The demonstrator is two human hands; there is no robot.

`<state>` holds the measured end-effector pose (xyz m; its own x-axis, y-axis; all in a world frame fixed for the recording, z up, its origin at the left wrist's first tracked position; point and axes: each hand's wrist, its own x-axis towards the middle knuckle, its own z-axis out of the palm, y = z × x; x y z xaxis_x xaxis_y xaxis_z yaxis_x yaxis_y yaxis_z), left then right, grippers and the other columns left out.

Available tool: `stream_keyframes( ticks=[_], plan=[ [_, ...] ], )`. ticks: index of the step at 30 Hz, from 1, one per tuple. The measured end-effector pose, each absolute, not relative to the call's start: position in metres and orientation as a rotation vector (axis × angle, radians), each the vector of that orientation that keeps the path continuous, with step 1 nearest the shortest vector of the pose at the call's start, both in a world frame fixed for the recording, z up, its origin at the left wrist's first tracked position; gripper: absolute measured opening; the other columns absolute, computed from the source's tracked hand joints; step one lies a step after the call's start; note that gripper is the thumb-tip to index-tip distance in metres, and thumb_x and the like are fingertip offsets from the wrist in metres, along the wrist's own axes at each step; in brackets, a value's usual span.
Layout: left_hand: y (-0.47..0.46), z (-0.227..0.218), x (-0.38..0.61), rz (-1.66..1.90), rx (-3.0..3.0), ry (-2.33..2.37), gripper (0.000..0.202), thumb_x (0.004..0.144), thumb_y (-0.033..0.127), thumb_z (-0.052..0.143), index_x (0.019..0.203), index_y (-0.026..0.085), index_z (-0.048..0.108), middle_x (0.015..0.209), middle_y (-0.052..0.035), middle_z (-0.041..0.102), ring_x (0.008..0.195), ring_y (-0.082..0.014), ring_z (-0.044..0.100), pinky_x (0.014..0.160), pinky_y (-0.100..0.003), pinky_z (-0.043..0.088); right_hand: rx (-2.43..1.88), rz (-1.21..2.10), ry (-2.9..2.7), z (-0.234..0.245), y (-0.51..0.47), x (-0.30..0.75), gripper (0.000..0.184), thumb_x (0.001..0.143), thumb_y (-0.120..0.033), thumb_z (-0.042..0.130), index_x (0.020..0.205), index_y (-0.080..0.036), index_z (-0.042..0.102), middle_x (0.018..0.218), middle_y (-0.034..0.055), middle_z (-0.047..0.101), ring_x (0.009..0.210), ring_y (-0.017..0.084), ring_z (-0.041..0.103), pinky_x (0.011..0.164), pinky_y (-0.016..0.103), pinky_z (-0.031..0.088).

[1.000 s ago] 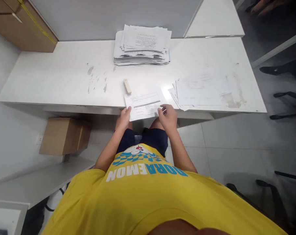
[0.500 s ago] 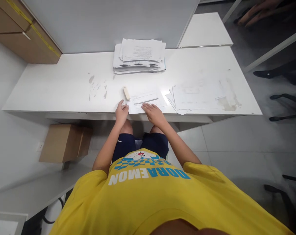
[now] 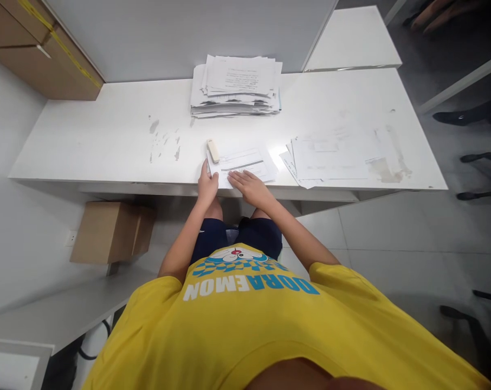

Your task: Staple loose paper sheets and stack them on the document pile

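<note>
A printed sheet of paper (image 3: 245,157) with a dark line across it lies at the table's front edge. My left hand (image 3: 207,184) grips its near left side, thumb on top and fingers along the left edge. Flat on the lower part of the sheet rests my right hand (image 3: 251,188), its fingers stretched out. A small cream object (image 3: 213,151), which looks like a stapler, lies at the sheet's upper left corner, just beyond my left fingertips. Whether more sheets lie under the top one is hard to see.
A thick paper stack (image 3: 241,81) stands at the back of the white table (image 3: 107,141), against a grey partition (image 3: 188,32). More loose sheets (image 3: 330,157) lie to the right. Cardboard boxes (image 3: 66,70) are at the back left, another box (image 3: 103,233) below the table.
My left hand has closed on the left edge of the sheet. My right hand has slid slightly left over the paper. The view has shifted a little.
</note>
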<state>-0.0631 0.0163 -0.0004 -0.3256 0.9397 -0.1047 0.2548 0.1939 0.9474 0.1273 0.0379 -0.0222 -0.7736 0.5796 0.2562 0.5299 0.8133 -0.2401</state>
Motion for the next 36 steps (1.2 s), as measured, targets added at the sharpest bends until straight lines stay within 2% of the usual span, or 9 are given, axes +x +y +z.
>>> stream_keyframes(
  ticks=[2,5,7,12,17,24,28,32,36],
  plan=[
    [0.016,-0.001,-0.060,1.199,1.163,1.681,0.067,0.091,0.014,0.050,0.154,0.020,0.031,0.129,-0.0092,0.067,0.122,-0.0221,0.063,0.110,-0.037,0.046,-0.774,0.273,-2.681,-0.029,0.042,0.129,0.075,0.075,0.007,0.040,0.148,-0.013,0.046,0.155,0.0119,0.044,0.145,0.023,0.041,0.119,0.050,0.035],
    [0.017,-0.001,-0.055,1.233,1.196,1.675,0.067,0.089,0.013,0.051,0.153,0.020,0.033,0.158,-0.0085,0.042,0.148,-0.0215,0.036,0.123,-0.035,0.029,-0.703,0.362,-2.667,-0.035,0.046,0.131,0.079,0.075,0.005,0.039,0.151,-0.014,0.041,0.157,0.0112,0.041,0.147,0.023,0.037,0.120,0.051,0.035],
    [0.018,-0.002,-0.054,1.223,1.192,1.679,0.066,0.090,0.013,0.050,0.153,0.020,0.033,0.163,-0.0079,0.034,0.153,-0.0211,0.027,0.126,-0.035,0.022,-0.693,0.394,-2.655,-0.034,0.045,0.130,0.077,0.078,0.002,0.038,0.153,-0.015,0.039,0.158,0.0106,0.040,0.148,0.022,0.035,0.121,0.051,0.034],
    [0.019,-0.009,-0.060,1.249,1.135,1.635,0.063,0.094,0.019,0.050,0.154,0.024,0.032,0.164,-0.0042,0.032,0.154,-0.0187,0.022,0.127,-0.036,0.017,-0.733,0.367,-2.669,-0.022,0.038,0.134,0.064,0.092,-0.012,0.037,0.156,-0.019,0.034,0.160,0.0088,0.036,0.151,0.024,0.029,0.121,0.055,0.029],
    [0.019,-0.012,-0.062,1.231,1.125,1.583,0.067,0.093,0.032,0.059,0.154,0.024,0.032,0.162,-0.0075,0.036,0.152,-0.0225,0.030,0.124,-0.036,0.025,-0.996,0.307,-2.613,-0.017,0.042,0.158,0.055,0.101,-0.033,0.040,0.153,-0.016,0.040,0.159,0.0135,0.036,0.150,0.030,0.031,0.120,0.060,0.026],
    [0.025,-0.018,-0.066,1.241,1.199,1.533,0.064,0.090,0.019,0.056,0.151,0.020,0.038,0.161,-0.0076,0.037,0.151,-0.0207,0.031,0.125,-0.035,0.023,-1.006,0.274,-2.616,-0.018,0.048,0.167,0.042,0.102,-0.023,0.035,0.138,-0.018,0.057,0.147,0.0093,0.055,0.141,0.027,0.046,0.119,0.057,0.030],
    [0.026,-0.023,-0.067,1.246,1.112,1.487,0.065,0.090,0.019,0.054,0.152,0.022,0.035,0.161,-0.0069,0.038,0.149,-0.0201,0.035,0.121,-0.037,0.031,-0.954,0.274,-2.606,-0.019,0.048,0.163,0.042,0.101,-0.019,0.036,0.136,-0.019,0.059,0.144,0.0072,0.057,0.138,0.023,0.050,0.118,0.053,0.033],
    [0.028,-0.021,-0.068,1.243,1.055,1.523,0.063,0.091,0.029,0.058,0.151,0.026,0.039,0.141,-0.0073,0.060,0.135,-0.0243,0.053,0.113,-0.043,0.044,-0.935,0.322,-2.550,-0.023,0.050,0.162,0.043,0.099,-0.017,0.036,0.133,-0.020,0.061,0.143,0.0059,0.059,0.137,0.021,0.051,0.117,0.049,0.037],
    [0.035,-0.007,-0.083,1.088,1.106,1.667,0.060,0.091,0.032,0.060,0.147,0.020,0.044,0.105,-0.0108,0.072,0.112,-0.0317,0.067,0.105,-0.051,0.049,-0.942,0.406,-2.484,-0.024,0.050,0.163,0.042,0.100,-0.020,0.036,0.131,-0.021,0.064,0.139,0.0059,0.062,0.134,0.020,0.054,0.116,0.048,0.040]
  ],
)
